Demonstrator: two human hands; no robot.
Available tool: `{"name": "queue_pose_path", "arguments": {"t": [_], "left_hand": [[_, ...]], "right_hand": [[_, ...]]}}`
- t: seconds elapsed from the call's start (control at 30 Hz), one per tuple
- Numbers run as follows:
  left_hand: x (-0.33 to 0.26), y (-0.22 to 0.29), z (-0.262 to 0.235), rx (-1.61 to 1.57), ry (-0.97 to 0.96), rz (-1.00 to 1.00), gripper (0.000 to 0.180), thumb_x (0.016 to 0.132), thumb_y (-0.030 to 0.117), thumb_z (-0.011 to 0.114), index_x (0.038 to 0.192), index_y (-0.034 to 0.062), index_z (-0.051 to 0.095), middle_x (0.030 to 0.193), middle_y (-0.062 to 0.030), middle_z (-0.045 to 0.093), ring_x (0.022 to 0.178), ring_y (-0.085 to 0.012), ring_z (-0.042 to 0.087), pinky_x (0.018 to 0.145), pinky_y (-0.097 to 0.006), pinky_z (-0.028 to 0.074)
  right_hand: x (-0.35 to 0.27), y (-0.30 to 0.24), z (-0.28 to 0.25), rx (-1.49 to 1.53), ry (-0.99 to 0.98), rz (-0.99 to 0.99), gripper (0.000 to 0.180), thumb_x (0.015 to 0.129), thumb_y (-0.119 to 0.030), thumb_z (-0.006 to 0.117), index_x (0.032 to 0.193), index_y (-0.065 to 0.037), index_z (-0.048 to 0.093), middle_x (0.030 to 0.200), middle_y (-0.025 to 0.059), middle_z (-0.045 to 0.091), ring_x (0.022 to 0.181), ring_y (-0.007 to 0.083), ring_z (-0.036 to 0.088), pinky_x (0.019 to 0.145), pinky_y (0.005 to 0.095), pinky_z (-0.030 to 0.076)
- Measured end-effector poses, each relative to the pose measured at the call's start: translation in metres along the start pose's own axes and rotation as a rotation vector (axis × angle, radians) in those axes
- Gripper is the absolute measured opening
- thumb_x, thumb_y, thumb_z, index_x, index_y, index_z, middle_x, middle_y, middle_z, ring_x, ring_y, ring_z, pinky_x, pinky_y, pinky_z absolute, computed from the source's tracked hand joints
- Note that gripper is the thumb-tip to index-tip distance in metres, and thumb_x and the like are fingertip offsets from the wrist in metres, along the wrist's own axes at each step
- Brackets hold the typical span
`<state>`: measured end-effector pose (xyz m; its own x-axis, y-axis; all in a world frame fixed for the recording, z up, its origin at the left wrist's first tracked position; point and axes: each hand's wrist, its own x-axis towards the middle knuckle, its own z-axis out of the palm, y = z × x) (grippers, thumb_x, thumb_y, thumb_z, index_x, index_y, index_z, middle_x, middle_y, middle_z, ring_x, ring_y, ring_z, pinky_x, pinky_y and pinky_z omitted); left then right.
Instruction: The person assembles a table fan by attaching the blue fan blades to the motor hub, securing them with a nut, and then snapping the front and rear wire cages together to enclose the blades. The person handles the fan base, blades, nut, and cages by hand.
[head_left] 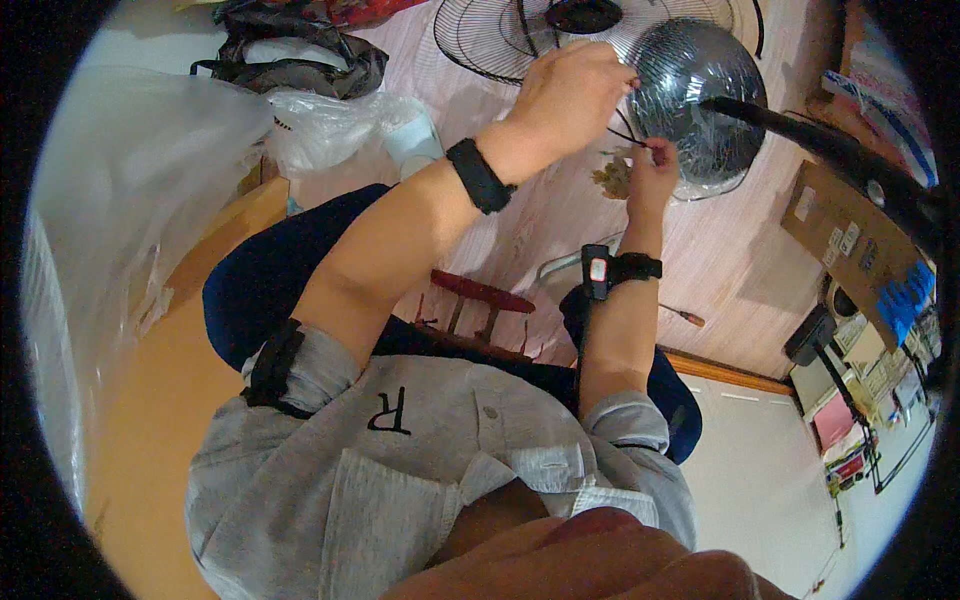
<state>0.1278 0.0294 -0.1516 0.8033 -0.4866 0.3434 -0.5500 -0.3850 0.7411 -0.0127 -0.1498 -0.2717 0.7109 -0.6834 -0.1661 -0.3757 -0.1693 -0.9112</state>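
Observation:
A dark round fan base (690, 110), covered in clear plastic wrap, lies on the floor beyond my hands. Against its left edge, my left hand (575, 95) is closed in a pinch; what its fingertips grip is too small to make out. Lower down, my right hand (654, 172) pinches a thin black cord (624, 125). That cord runs up from the right fingers toward the underside of my left hand. Behind my left hand lies a black wire fan grille (480, 40), partly cut off by the top edge.
A black pole (800, 135) slants in from the right over the base. Further right are a cardboard box (850, 235) and a cluttered table. A small red stool (482, 292) stands between my knees, with a screwdriver (685, 315) on the floor. Clear plastic bags (330, 130) lie left.

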Motion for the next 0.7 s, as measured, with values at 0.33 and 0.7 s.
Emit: {"name": "queue_pose_path", "arguments": {"t": [0.33,0.7], "left_hand": [[-0.046,-0.015,0.021,0.197,-0.207,-0.057,0.018,0.091,0.020,0.065,0.101,0.0132,0.079,0.095,-0.0111,0.066,0.095,-0.0349,0.064,0.083,-0.049,0.054],[-0.079,-0.017,0.035,0.450,-0.546,-0.170,0.026,0.082,0.009,0.065,0.101,0.0154,0.081,0.100,-0.0114,0.072,0.101,-0.0348,0.067,0.086,-0.049,0.053]], "right_hand": [[-0.041,-0.162,-0.143,0.508,-0.036,-0.003,0.017,0.080,0.001,0.064,0.090,-0.011,0.058,0.089,-0.0012,0.056,0.077,0.0071,0.054,0.051,0.0180,0.040],[-0.114,-0.271,-0.195,-0.036,0.019,-0.330,0.018,0.076,-0.004,0.069,0.091,-0.006,0.060,0.092,0.0026,0.059,0.087,0.0107,0.055,0.080,0.0247,0.044]]}}
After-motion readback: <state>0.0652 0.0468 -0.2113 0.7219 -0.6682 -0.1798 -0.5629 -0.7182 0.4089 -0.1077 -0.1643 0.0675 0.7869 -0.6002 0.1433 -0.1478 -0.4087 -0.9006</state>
